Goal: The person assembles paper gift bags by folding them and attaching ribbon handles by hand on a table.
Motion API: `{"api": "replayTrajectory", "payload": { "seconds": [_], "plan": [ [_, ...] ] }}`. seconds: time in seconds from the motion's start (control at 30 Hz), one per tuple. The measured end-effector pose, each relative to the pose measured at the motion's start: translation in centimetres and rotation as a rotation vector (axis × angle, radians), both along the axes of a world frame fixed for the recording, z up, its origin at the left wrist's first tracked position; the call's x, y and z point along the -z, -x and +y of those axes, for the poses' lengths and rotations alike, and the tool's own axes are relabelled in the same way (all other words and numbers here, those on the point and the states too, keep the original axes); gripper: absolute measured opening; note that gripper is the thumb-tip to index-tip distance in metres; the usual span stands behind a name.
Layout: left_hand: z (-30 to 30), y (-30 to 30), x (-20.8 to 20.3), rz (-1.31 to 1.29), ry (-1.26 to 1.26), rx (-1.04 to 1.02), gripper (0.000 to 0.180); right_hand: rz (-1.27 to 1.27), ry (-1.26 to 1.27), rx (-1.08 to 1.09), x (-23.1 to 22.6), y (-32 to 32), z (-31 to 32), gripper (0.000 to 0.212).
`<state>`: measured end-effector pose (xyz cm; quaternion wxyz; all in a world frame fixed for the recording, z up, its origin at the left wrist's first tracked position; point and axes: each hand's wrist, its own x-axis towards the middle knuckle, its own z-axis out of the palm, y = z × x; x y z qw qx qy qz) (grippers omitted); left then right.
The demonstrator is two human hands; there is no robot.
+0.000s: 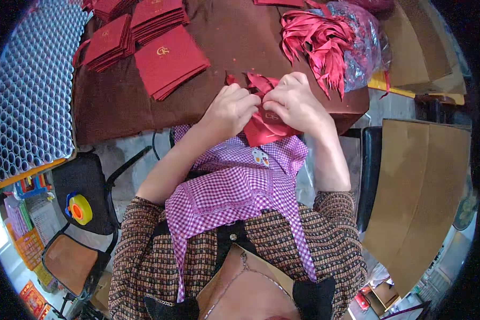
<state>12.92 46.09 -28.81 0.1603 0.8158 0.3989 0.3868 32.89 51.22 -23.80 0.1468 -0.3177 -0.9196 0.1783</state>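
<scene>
Near the front edge of the brown-covered table (218,32), both my hands are closed, with their fingertips close together. My left hand (230,110) pinches red ribbon (262,82) over a flat red paper piece (261,134) with a small printed mark. My right hand (297,101) grips the ribbon from the other side. Loose ribbon ends stick out beyond the fingers. The red piece hangs just over the checked apron on my lap. Whether the ribbon is knotted or threaded through the piece is hidden by my fingers.
Stacks of flat red pieces with gold marks (170,57) lie at the table's left. A heap of red ribbons (320,45) spills from a clear plastic bag (362,53) at the right. A honeycomb-patterned sheet (29,96), a chair holding yellow tape (80,209) and cardboard (416,192) flank me.
</scene>
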Motion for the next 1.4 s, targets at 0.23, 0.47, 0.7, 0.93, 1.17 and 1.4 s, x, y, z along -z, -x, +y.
{"api": "replayTrajectory", "payload": {
  "seconds": [0.23,0.47,0.7,0.93,1.17,1.4],
  "plan": [
    [0.2,-0.6,0.0,0.039,-0.046,0.079,0.014,0.032,0.103,-0.133,-0.1,-0.2,2.5,0.010],
    [0.4,-0.1,-1.6,0.059,-0.095,0.119,0.007,-0.002,0.238,-0.280,0.1,-0.2,2.8,0.022],
    [0.3,0.0,-3.2,0.073,-0.060,0.157,0.016,0.235,0.380,-0.360,2.0,-0.3,2.7,0.010],
    [-0.4,0.5,-1.2,-0.805,0.883,0.247,0.038,0.339,0.353,-0.303,0.9,-0.9,2.8,0.009],
    [-1.7,1.2,-1.0,-0.702,1.072,0.104,0.031,0.253,0.176,-0.272,-0.2,-1.7,2.7,0.011],
    [-1.8,3.7,-0.2,-0.656,1.013,0.087,0.022,0.193,0.067,-0.088,0.1,-7.2,7.0,0.009]
  ]
}}
